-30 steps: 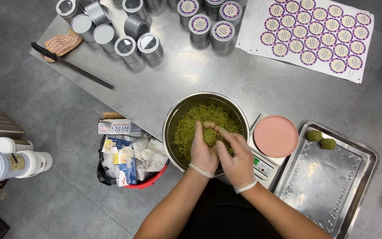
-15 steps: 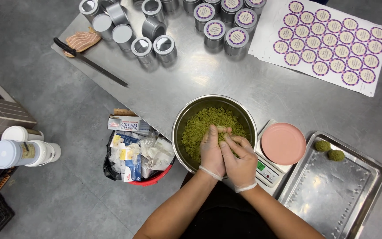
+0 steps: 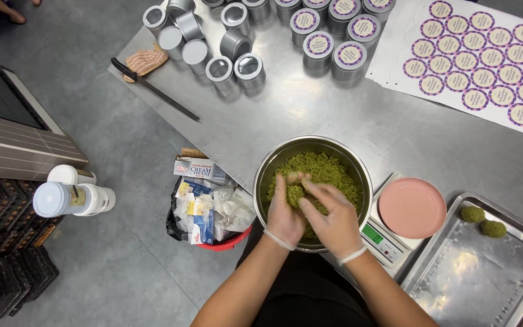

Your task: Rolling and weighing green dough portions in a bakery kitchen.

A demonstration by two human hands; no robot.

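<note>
Green crumbly mixture (image 3: 328, 172) filled the round steel bowl (image 3: 273, 163); gloved left hand (image 3: 284, 213) and right hand (image 3: 332, 219) cupped together, pressing a lump (image 3: 296, 192) compact above it.

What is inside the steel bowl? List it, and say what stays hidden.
The steel bowl holds a green crumbly mixture. The left hand and right hand, both gloved, press into it, pinching a clump between them. The mixture and hands cover the bowl's bottom.

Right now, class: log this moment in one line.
left hand and right hand: in green mix | bowl: on table
</note>
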